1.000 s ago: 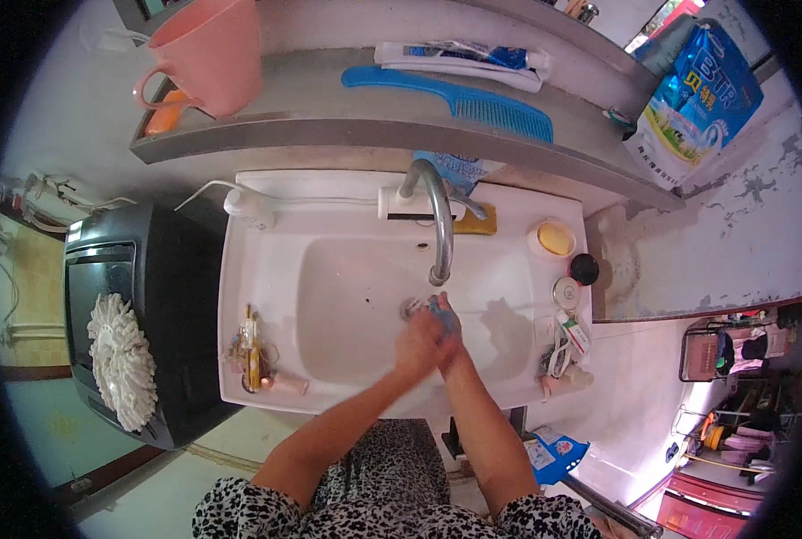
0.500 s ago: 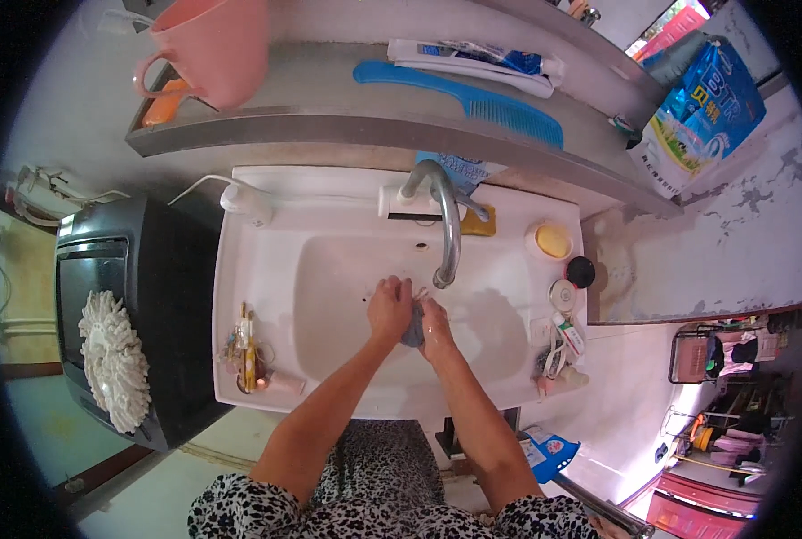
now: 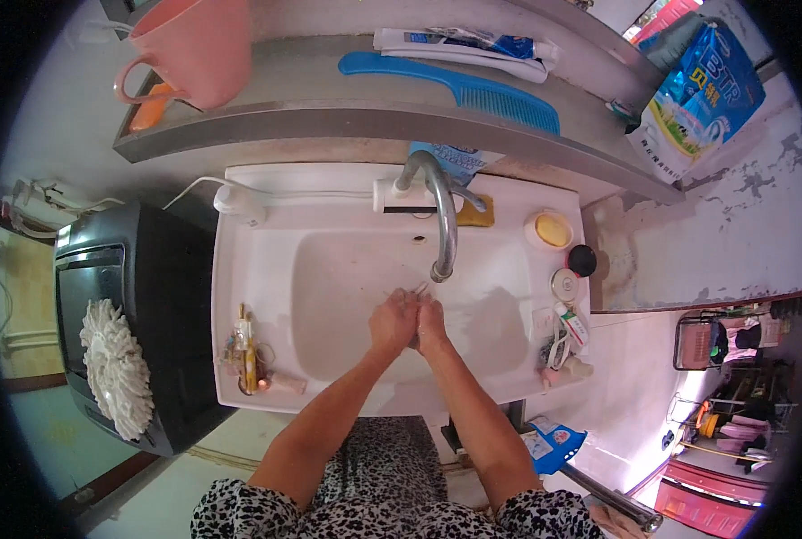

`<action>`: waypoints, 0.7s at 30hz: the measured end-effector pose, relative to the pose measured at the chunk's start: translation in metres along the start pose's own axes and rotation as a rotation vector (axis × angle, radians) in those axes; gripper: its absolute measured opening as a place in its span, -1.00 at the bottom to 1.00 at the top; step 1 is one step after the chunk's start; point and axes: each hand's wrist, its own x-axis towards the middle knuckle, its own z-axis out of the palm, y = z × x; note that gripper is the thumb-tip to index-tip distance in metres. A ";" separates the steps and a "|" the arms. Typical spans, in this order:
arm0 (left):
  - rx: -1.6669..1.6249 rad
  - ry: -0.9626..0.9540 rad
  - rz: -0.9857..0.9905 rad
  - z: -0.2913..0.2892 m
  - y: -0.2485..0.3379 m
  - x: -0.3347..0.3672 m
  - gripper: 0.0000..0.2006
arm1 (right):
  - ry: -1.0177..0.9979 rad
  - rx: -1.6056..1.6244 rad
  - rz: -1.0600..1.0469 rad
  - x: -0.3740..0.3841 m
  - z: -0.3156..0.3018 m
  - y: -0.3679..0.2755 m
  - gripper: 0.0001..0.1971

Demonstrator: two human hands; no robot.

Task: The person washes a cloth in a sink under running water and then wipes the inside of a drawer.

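Over the white sink basin (image 3: 329,269), both of my hands are pressed together just below the curved metal faucet (image 3: 446,225). My left hand (image 3: 392,322) has its fingers curled in against the other hand. My right hand (image 3: 429,322) is closed beside it, palm side inward. Between them is a small grey cloth, now almost wholly hidden; only a dark sliver shows near the wrists. Thin streaks of water show at the fingertips beneath the spout.
A shelf above holds a pink mug (image 3: 194,54), a blue comb (image 3: 455,85) and a toothpaste tube (image 3: 473,45). On the sink's right rim sit yellow soap (image 3: 553,230) and small toiletries. A white mop head (image 3: 113,368) lies on a black appliance at left.
My hands have squeezed closer together, covering the grey cloth that showed between them before. The whole view has shifted slightly.
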 end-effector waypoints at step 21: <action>-0.598 -0.276 -0.021 -0.016 -0.031 0.041 -0.52 | -0.049 -0.493 -0.317 -0.008 -0.070 -0.082 -0.44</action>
